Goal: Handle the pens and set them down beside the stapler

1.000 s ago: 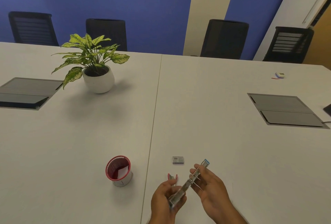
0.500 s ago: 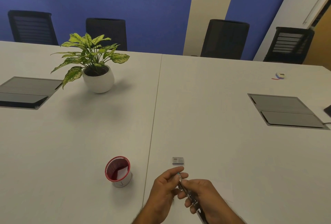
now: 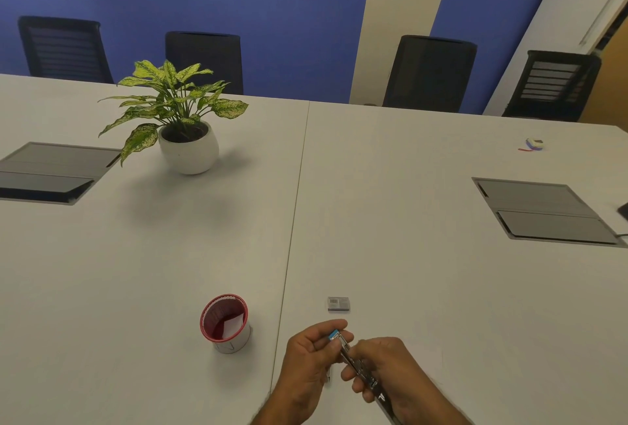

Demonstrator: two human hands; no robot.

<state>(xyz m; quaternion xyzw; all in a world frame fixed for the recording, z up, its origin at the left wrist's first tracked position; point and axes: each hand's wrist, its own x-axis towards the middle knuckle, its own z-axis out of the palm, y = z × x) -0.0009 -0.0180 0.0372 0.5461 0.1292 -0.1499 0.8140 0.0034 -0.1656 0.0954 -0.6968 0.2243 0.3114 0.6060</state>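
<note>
Low over the near edge of the white table (image 3: 390,207), both hands work on a long thin metal strip (image 3: 360,365) with a blue tip. My right hand (image 3: 390,373) grips the strip along its middle and lower part. My left hand (image 3: 311,363) pinches the blue-tipped far end between thumb and fingers. A small grey box (image 3: 338,303) with a label lies on the table just beyond the hands. A red-rimmed cup (image 3: 226,322) stands to the left, with a white slip inside.
A potted plant (image 3: 183,125) in a white pot stands at the back left. Grey hatch panels (image 3: 543,212) are set in the table at right and left (image 3: 51,171). A small blue and white item (image 3: 534,143) lies far right. Black chairs (image 3: 431,71) line the far side.
The strip has swung from pointing up-right to pointing up-left, its lower end now under my right hand. My left hand moved from the strip's near end to its blue-tipped far end.
</note>
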